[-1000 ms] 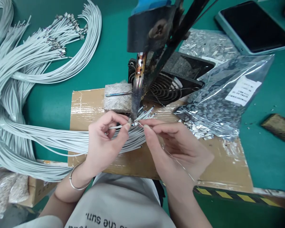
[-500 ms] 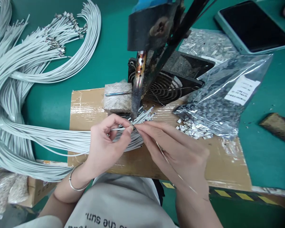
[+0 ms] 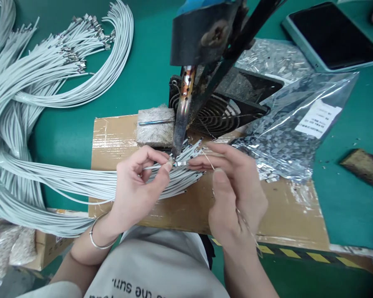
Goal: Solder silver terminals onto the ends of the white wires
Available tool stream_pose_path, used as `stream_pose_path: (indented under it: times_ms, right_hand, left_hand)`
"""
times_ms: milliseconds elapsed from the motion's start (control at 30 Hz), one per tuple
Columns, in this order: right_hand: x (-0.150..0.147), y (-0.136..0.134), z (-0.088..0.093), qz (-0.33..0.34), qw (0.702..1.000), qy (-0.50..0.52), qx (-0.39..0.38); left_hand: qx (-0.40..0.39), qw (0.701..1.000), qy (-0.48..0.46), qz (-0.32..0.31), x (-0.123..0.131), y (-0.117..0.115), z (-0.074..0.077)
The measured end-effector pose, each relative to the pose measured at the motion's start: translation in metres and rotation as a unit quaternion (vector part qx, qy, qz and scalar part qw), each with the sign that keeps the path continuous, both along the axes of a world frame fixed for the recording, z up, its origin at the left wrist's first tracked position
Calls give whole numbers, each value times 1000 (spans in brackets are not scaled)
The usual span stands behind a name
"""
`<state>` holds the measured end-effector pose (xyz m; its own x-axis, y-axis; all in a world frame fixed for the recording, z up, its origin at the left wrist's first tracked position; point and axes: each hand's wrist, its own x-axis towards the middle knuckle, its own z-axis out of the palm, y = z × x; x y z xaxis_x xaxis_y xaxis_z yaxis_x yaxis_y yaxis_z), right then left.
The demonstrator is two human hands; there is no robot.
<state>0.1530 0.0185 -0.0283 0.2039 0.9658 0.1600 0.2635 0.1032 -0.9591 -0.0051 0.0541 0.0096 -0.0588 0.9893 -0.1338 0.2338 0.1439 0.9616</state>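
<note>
The left hand (image 3: 139,184) pinches a white cable (image 3: 151,167) with a small metal connector (image 3: 181,163) at its end. The soldering iron (image 3: 182,109) stands at twelve o'clock from the connector; whether its tip touches is hard to judge. At four o'clock, the right hand (image 3: 240,194) loosely holds a thin wire (image 3: 208,160) between thumb and fingers.

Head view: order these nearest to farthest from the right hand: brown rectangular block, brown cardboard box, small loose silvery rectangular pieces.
1. Small loose silvery rectangular pieces: just right of the right hand.
2. Brown rectangular block: farther right, on the green surface.
3. Brown cardboard box: far side, lower left of the picture.
</note>
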Motion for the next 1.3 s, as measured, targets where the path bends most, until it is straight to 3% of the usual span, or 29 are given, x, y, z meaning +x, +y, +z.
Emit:
stream_pose_path:
  times_ms: [133, 233, 500, 1300]
  right_hand:
    - [0, -1, 1, -16, 999, -1, 28]
    - [0, -1, 3, 8, 999, 7, 32]
    - [-10, -4, 11, 18, 991, 136, 4]
    - [-9, -4, 10, 14, 992, 121, 18]
  left_hand:
    - [5, 1000, 1, 3, 0, -1, 0]
    - [8, 1000, 3, 3, 1, 0, 1]
    - [19, 1000, -9, 6, 2, 0, 1]
    - [40, 999, -13, 8, 0, -1, -2]
